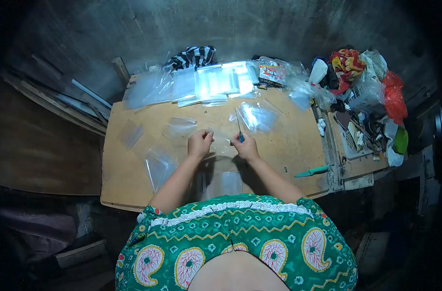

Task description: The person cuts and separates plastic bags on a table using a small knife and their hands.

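Over the middle of the wooden table [298,140], my left hand [200,143] is closed in a pinch at the left edge of a clear plastic sheet [221,140]. My right hand [245,146] is closed around the blue handle of a thin pointed tool [241,137], whose tip points away from me. Its fingers also touch the right side of the sheet. Clear plastic pieces [181,126] lie just beyond my left hand, and a shiny pile of them [258,118] lies beyond my right. Another clear piece [231,183] rests near the front edge, between my forearms.
Stacked clear plastic packets [216,82] line the back edge beside a printed box [272,71]. A green knife [312,171] lies at the right front. Farther right are a cluttered tray [353,145] and a red bag [395,97]. More plastic [159,168] lies left.
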